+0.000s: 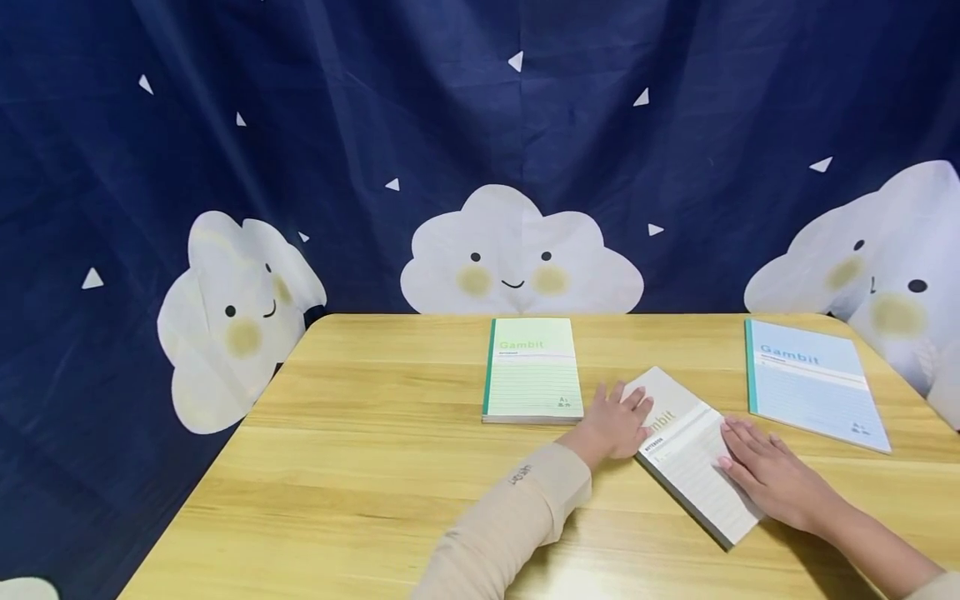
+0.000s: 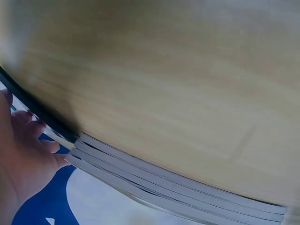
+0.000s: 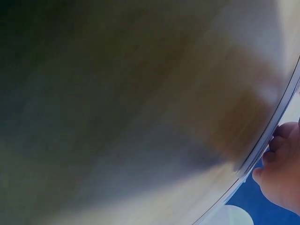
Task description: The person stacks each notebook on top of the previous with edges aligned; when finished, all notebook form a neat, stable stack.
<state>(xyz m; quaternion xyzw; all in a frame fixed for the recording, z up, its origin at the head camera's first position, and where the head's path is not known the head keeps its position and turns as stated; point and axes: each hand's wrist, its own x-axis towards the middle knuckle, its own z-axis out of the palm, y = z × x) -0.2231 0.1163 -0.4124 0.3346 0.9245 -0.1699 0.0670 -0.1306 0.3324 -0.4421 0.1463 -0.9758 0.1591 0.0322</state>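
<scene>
A notebook with a pale grey cover and dark spine (image 1: 682, 454) lies slanted on the table between the two hands. My left hand (image 1: 613, 423) rests at its upper left end, fingers spread and partly covering the printed title. Flat along its right edge lies my right hand (image 1: 776, 477), fingers extended over the cover. From the left wrist, the left hand (image 2: 28, 159) shows beside the dark spine (image 2: 40, 110). In the right wrist view, the right hand (image 3: 281, 164) touches the thin page edge (image 3: 267, 131).
A stack of green notebooks (image 1: 532, 375) lies just left of the left hand, its layered page edges (image 2: 178, 183) close to the left wrist camera. A blue notebook (image 1: 813, 400) lies at the right. Behind the wooden table (image 1: 337, 467) hangs a dark blue curtain (image 1: 360, 100).
</scene>
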